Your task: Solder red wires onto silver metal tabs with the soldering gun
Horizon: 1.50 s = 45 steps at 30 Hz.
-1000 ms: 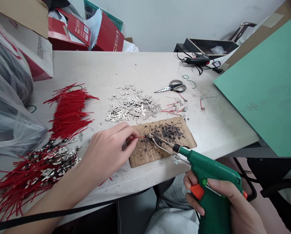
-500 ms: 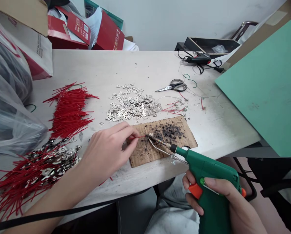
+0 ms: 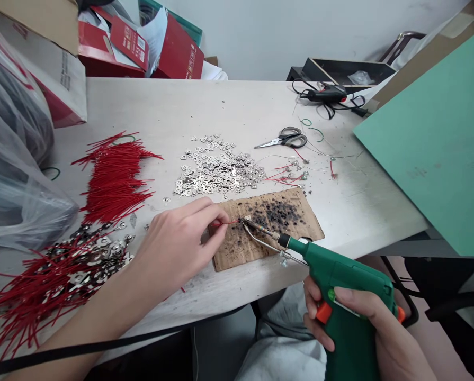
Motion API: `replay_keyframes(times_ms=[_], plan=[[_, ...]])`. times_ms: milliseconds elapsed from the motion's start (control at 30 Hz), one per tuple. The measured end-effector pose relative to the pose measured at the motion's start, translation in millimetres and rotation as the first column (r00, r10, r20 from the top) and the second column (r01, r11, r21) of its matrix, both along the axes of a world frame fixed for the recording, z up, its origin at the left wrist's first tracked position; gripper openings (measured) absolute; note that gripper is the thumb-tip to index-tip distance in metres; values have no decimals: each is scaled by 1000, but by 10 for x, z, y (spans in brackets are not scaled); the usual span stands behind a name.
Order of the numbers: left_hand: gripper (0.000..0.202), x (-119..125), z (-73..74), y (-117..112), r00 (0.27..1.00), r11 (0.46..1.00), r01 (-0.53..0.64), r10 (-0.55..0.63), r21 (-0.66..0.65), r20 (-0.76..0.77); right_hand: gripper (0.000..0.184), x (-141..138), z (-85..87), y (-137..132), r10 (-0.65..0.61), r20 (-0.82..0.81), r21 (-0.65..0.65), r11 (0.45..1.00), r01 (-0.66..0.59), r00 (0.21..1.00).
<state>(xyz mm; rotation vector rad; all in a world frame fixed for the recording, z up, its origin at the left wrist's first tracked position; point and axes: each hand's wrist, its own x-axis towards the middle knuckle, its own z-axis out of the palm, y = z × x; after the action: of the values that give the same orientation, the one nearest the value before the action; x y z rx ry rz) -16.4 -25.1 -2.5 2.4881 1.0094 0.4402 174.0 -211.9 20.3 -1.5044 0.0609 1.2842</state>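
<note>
Pointing far-left, the green soldering gun (image 3: 346, 288) lies with its long axis running from the near-right bench edge up to its tip, which meets a small metal tab (image 3: 247, 218) on the scorched cardboard pad (image 3: 266, 227). A short red wire (image 3: 229, 222) lies roughly left-right, its right end at the same tab.

Right hand (image 3: 374, 330): wrapped closed around the gun grip, one finger on the orange trigger; the hand sits off the near bench edge. Left hand (image 3: 177, 246): thumb and forefinger pinched narrow on the left end of the red wire, heel of the hand resting on the bench (image 3: 221, 106).

Surroundings: loose pile of silver tabs (image 3: 216, 172) just beyond the pad; bundle of cut red wires (image 3: 115, 177) to the left; finished wires with tabs (image 3: 57, 280) heaped at near left. Scissors (image 3: 286, 138) lie far right of the tabs, a black tool with cord (image 3: 326, 96) beyond them. Green board (image 3: 435, 143) overhangs the right side; red boxes (image 3: 141, 47) stand at far left. Nothing lies between either hand and the joint.
</note>
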Motion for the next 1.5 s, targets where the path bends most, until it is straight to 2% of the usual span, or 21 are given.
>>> replay_keyframes(times_ms=[667, 1267, 1500], plan=[[15, -10, 5, 13, 1000, 1000, 5, -5, 17, 0, 31, -29, 21, 38, 1, 9, 18, 1000, -1, 1000], [15, 2, 19, 7, 1000, 1000, -3, 3, 2, -12, 32, -29, 34, -5, -56, -30, -95, 994, 53, 998], [15, -5, 36, 2, 1000, 1000, 4, -4, 2, -2, 30, -21, 41, 16, 30, -13, 18, 999, -30, 999]])
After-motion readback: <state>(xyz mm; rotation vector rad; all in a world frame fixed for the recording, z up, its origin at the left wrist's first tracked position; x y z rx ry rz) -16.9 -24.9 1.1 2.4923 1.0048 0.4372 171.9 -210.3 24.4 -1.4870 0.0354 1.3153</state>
